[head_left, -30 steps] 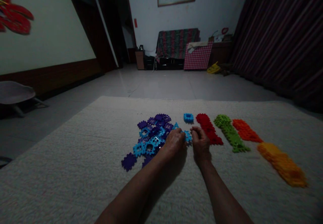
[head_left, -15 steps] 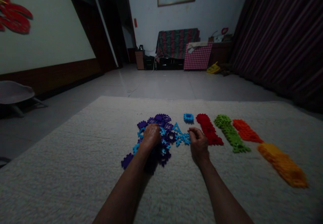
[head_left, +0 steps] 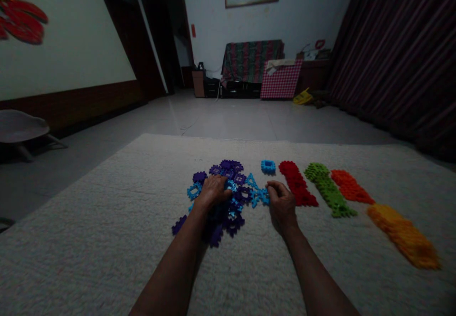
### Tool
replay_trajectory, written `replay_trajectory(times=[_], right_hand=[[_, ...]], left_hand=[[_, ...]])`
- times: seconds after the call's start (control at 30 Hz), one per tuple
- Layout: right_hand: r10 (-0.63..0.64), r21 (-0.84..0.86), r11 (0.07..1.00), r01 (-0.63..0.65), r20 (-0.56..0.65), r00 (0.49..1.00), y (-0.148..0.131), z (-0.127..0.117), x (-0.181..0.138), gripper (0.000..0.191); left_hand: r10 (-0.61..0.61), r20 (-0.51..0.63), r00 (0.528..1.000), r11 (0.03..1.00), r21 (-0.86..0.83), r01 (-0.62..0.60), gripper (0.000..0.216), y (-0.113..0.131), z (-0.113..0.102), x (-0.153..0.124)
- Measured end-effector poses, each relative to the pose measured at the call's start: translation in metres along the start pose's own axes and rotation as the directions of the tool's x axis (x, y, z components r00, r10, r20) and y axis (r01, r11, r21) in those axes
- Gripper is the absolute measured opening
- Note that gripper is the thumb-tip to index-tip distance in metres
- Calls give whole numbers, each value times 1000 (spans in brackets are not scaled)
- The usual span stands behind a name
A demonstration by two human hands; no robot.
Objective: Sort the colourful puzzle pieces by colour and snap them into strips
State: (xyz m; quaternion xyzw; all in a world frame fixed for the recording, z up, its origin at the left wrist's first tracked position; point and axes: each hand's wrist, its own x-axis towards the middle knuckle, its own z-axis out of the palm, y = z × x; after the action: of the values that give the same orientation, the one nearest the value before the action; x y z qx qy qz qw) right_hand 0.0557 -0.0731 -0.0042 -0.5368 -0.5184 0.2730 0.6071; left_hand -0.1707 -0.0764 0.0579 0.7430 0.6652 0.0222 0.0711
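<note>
A mixed pile of purple and light-blue interlocking plastic tiles (head_left: 228, 197) lies on a cream carpet (head_left: 107, 240). My left hand (head_left: 213, 190) rests on the pile with its fingers curled over a light-blue tile. My right hand (head_left: 280, 201) sits just right of the pile, its fingers pinched on a light-blue tile (head_left: 260, 195) at the pile's edge. A small stack of light-blue tiles (head_left: 268, 166) stands apart, a little beyond my right hand.
Right of the hands lie sorted rows of tiles: red (head_left: 297, 183), green (head_left: 327, 188), orange (head_left: 351, 186) and yellow-orange (head_left: 404, 235). Bare tiled floor lies beyond the carpet. A covered cabinet (head_left: 251, 66) stands at the far wall, a dark curtain (head_left: 402, 54) on the right.
My left hand has moved left from beside my right hand onto the middle of the pile. My right hand has stayed by the light-blue tile. The view has shifted slightly.
</note>
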Motion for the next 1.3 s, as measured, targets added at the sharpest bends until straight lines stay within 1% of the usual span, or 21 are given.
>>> replay_trajectory(times=[0.1, 0.17, 0.23, 0.33, 0.4, 0.5, 0.57, 0.67, 0.77, 0.83, 0.97, 1.07, 1.17, 1.23, 1.3], right_hand=[[-10, -12, 1000, 10, 3, 1000, -1, 0, 0, 29], [-5, -12, 1000, 5, 2, 1000, -2, 0, 0, 29], [7, -4, 1000, -7, -1, 1000, -4, 0, 0, 29], [15, 6, 1000, -15, -4, 1000, -7, 1, -1, 29], [16, 11, 1000, -15, -6, 1000, -7, 1, -2, 28], [25, 27, 999, -25, -2, 1000, -6, 0, -1, 27], [36, 45, 998, -36, -6, 999, -3, -1, 0, 28], [40, 66, 997, -38, -37, 998, 3, -2, 3, 30], [45, 74, 996, -40, -72, 996, 8, -3, 5, 34], [49, 81, 996, -42, -90, 995, 8, -4, 6, 36], [66, 131, 990, -51, -117, 991, 4, -3, 7, 41], [72, 147, 988, -53, -130, 989, 2, -4, 8, 42], [46, 109, 993, -32, -127, 991, 1, -5, 8, 40], [34, 86, 996, -23, -124, 992, 1, -5, 8, 39], [33, 73, 997, -24, -121, 992, 2, -5, 7, 39]], left_hand=[[-3, 29, 1000, 1000, -11, 3, 55, 1, 0, 1], [-1, 37, 999, 1000, -10, 2, 58, 2, 1, 1], [-9, 25, 1000, 1000, -16, 9, 60, 2, 1, 1], [-17, -24, 1000, 998, -60, 16, 66, 1, 2, 3], [-10, -35, 999, 992, -126, 6, 58, -2, 0, 5], [2, -10, 1000, 962, -272, -5, 34, -5, -6, 5], [-24, -54, 998, 927, -376, 2, 26, -5, -10, 5], [-116, -167, 979, 866, -499, 17, 27, 2, -12, 6], [-126, -193, 973, 825, -566, -6, 36, 22, -8, 9], [-88, -170, 982, 819, -574, -26, 44, 42, -2, 12], [3, -145, 989, 857, -510, -77, 54, 87, 9, 15], [81, -101, 992, 865, -488, -120, 58, 109, 15, 17], [126, -65, 990, 858, -494, -141, 62, 113, 13, 18], [118, -77, 990, 864, -484, -141, 61, 104, 8, 18], [66, -130, 989, 895, -430, -116, 52, 87, 0, 19]])
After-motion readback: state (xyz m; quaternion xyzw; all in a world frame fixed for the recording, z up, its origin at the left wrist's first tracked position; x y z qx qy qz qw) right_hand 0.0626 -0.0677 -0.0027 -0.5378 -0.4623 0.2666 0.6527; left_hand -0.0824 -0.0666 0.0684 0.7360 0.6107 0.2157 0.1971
